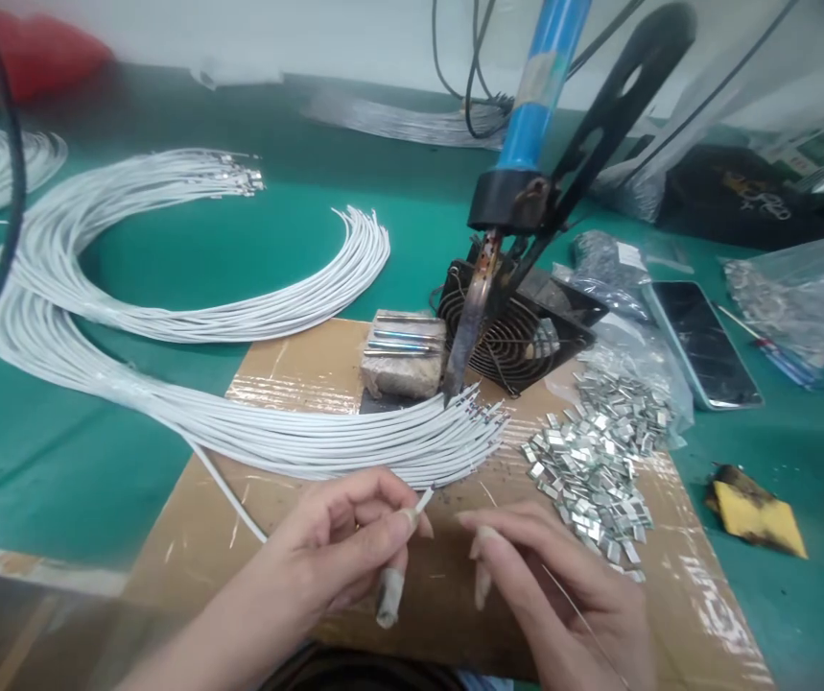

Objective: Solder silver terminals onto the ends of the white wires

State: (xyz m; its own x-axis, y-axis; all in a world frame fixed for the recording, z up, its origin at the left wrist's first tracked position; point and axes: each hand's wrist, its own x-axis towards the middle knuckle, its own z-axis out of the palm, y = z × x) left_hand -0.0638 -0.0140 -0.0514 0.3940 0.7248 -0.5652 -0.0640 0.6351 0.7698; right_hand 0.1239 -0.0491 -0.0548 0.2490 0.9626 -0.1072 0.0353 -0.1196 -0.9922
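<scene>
My left hand pinches a white cable between thumb and forefinger, its tip pointing up and right. A greyish-white wrap covers one of its fingers. Thin solder wire runs through my right hand, whose thumb and forefinger are closed on it; the wire's free end rises toward the cable tip without touching it. Just beyond both hands lies a bundle of white cables. A soldering iron with a blue handle hangs over the bundle's ends, tip down. Small metal connector pieces are heaped right of it.
Cardboard covers the green table under my hands. Behind the bundle stand a block with metal rods and a black fan. A phone and a scorched yellow sponge lie at the right. Another cable coil rests at left.
</scene>
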